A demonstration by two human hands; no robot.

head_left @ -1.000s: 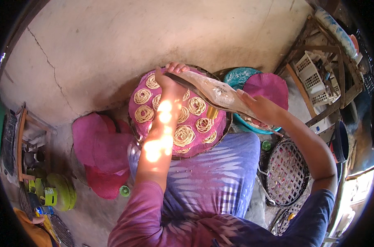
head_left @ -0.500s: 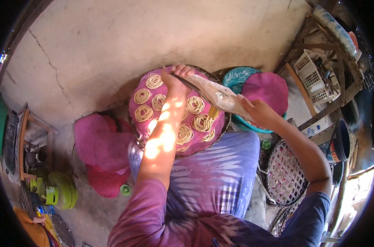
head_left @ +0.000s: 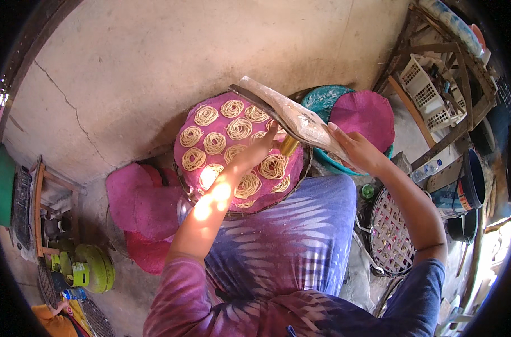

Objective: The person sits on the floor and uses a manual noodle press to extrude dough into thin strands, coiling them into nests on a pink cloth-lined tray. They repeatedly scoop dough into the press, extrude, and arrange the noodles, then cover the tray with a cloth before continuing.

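Observation:
My right hand (head_left: 353,149) grips the lower end of a long, tilted board (head_left: 289,115), pale with flour and dark along its edge. A yellow cylinder (head_left: 289,147) shows below the board. My left hand (head_left: 265,143) is under the board beside the cylinder, fingers stretched out and partly hidden, over a round tray (head_left: 182,171) lined with pink cloth and bearing several pale noodle nests (head_left: 239,128). The tray is at my lap, against the tie-dyed fabric (head_left: 294,224).
A teal tub (head_left: 323,98) with pink cloth stands right, pink cloths (head_left: 137,202) left. Around are a woven basket (head_left: 387,236), a bucket (head_left: 466,180), wooden racks (head_left: 412,112), green gas cylinders (head_left: 92,269) and a wall (head_left: 154,56). Someone's orange clothing (head_left: 47,317) shows lower left.
My left hand has let go of the board's upper end and moved down and right beneath it. The board's upper end is raised in view, uncovering more nests.

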